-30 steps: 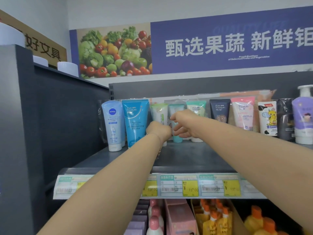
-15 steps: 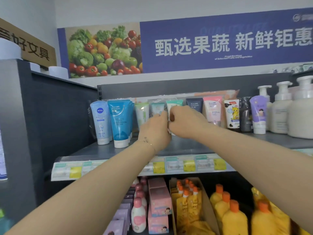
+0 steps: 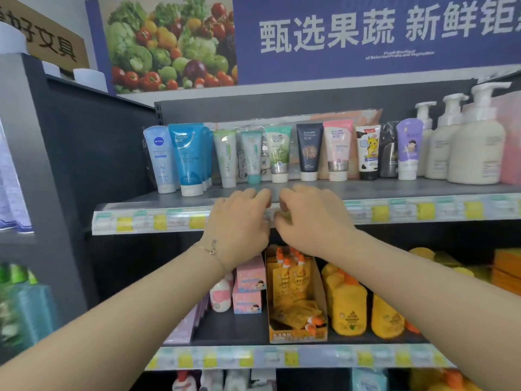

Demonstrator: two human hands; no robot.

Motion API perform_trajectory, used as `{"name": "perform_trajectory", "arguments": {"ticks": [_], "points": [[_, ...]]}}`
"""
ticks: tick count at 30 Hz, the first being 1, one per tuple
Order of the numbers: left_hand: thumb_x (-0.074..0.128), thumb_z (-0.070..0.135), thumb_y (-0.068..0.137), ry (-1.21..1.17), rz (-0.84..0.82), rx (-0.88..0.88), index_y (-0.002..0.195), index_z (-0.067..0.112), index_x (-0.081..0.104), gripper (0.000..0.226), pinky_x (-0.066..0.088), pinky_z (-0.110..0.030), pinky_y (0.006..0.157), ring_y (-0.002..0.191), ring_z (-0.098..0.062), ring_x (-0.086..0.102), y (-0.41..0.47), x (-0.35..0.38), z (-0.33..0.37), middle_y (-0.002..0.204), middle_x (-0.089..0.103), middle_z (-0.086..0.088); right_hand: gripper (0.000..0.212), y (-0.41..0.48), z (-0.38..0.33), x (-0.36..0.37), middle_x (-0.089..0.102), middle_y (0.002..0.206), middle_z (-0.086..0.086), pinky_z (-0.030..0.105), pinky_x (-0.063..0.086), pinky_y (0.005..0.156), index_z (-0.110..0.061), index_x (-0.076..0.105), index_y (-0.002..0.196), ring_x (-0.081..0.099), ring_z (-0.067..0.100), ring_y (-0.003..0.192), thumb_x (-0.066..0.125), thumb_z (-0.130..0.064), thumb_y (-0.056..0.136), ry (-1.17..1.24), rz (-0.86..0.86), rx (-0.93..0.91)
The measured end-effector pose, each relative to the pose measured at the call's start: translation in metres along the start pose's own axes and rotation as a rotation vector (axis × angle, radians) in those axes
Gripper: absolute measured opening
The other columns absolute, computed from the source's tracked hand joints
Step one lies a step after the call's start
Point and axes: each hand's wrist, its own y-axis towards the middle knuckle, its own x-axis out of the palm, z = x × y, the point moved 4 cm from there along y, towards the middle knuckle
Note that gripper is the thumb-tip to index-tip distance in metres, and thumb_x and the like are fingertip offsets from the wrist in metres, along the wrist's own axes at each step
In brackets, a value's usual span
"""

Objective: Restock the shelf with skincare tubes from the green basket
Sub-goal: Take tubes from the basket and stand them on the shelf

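Left hand [image 3: 239,221], right hand [image 3: 311,218] curled by grey shelf [image 3: 394,190]; glossy tubes [image 3: 308,150] upright.

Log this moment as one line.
left hand: at shelf edge, fingers curled | right hand: same, hold unclear | tubes: upright row on shelf | green basket: out of view

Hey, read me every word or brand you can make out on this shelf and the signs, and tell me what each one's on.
"甄选果蔬 新鲜钜", cut off at the right: blue banner.
"好文具", left end cut off: brown sign.
"NIVEA": pale blue tube.
"Pure Fountain": blue tube, dark tube.
Too blurred to read: price tags, the banner's small English line, the tubes' fine print.
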Motion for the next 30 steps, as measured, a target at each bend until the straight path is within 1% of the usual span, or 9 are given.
{"name": "perform_trajectory", "arguments": {"ticks": [3,5,10,13,19,22,24,27,30], "points": [[0.054,0.031,0.086,-0.034,-0.055,0.020,0.111,0.022,0.048,0.027,0.040,-0.032,0.074,0.097,-0.020,0.053,-0.019,0.009,0.008,0.103,0.054,0.004,0.022,-0.025,-0.001,0.009,0.050,0.086,-0.002,0.031,0.034,0.066,-0.018,0.056,0.096,0.052,0.019,0.082,0.046,-0.037,0.092,0.024,-0.029,-0.012],[0.053,0.032,0.086,-0.060,-0.081,0.035,0.112,0.022,0.049,0.028,0.037,-0.030,0.071,0.095,-0.018,0.053,-0.034,0.016,0.013,0.099,0.052,0.006,0.023,-0.043,-0.003,0.016,0.047,0.086,-0.005,0.029,0.033,0.066,-0.019,0.056,0.098,0.045,0.014,0.078,0.045,-0.038,0.093,0.032,-0.056,0.008],[0.048,0.034,0.088,-0.054,-0.188,0.072,0.114,0.022,0.047,0.028,0.042,-0.035,0.076,0.095,-0.021,0.053,-0.067,0.037,0.022,0.103,0.053,0.003,0.025,-0.082,-0.010,0.032,0.054,0.094,-0.003,0.031,0.036,0.068,-0.021,0.055,0.104,0.055,0.018,0.088,0.042,-0.040,0.094,-0.001,-0.140,0.027],[0.049,0.033,0.088,-0.074,-0.235,0.090,0.111,0.021,0.046,0.027,0.039,-0.034,0.073,0.096,-0.024,0.055,-0.087,0.051,0.026,0.101,0.053,0.002,0.025,-0.105,-0.015,0.038,0.058,0.101,-0.001,0.031,0.035,0.068,-0.020,0.055,0.105,0.057,0.021,0.092,0.045,-0.039,0.093,-0.017,-0.185,0.062],[0.052,0.031,0.087,-0.197,-0.340,0.092,0.111,0.019,0.047,0.028,0.034,-0.032,0.068,0.101,-0.025,0.054,-0.132,0.085,0.044,0.105,0.053,0.000,0.025,-0.159,-0.022,0.062,0.058,0.096,0.002,0.030,0.031,0.061,-0.017,0.057,0.099,0.059,0.025,0.089,0.046,-0.038,0.091,-0.014,-0.299,0.119],[0.052,0.032,0.088,-0.247,-0.425,0.099,0.116,0.019,0.047,0.031,0.040,-0.034,0.072,0.102,-0.027,0.055,-0.157,0.102,0.059,0.108,0.053,-0.001,0.027,-0.188,-0.024,0.071,0.058,0.098,0.002,0.031,0.030,0.063,-0.016,0.056,0.103,0.058,0.026,0.089,0.046,-0.039,0.092,-0.016,-0.384,0.136],[0.053,0.032,0.088,-0.296,-0.472,0.092,0.116,0.020,0.047,0.031,0.042,-0.034,0.073,0.104,-0.026,0.055,-0.173,0.113,0.068,0.112,0.054,0.000,0.025,-0.207,-0.025,0.074,0.058,0.096,0.003,0.031,0.030,0.063,-0.016,0.056,0.100,0.058,0.027,0.088,0.046,-0.038,0.092,-0.018,-0.419,0.148],[0.054,0.033,0.087,-0.351,-0.541,0.082,0.117,0.021,0.048,0.033,0.039,-0.031,0.068,0.100,-0.025,0.056,-0.194,0.126,0.082,0.110,0.056,0.000,0.026,-0.236,-0.025,0.082,0.059,0.097,0.003,0.032,0.035,0.064,-0.016,0.055,0.099,0.059,0.028,0.090,0.047,-0.039,0.091,-0.003,-0.480,0.189],[0.055,0.032,0.087,-0.415,-0.603,0.057,0.115,0.021,0.048,0.031,0.041,-0.030,0.067,0.096,-0.023,0.057,-0.214,0.136,0.097,0.102,0.054,0.002,0.026,-0.263,-0.024,0.091,0.059,0.099,0.002,0.033,0.042,0.067,-0.017,0.054,0.102,0.059,0.027,0.091,0.046,-0.039,0.091,0.008,-0.553,0.220]]}}
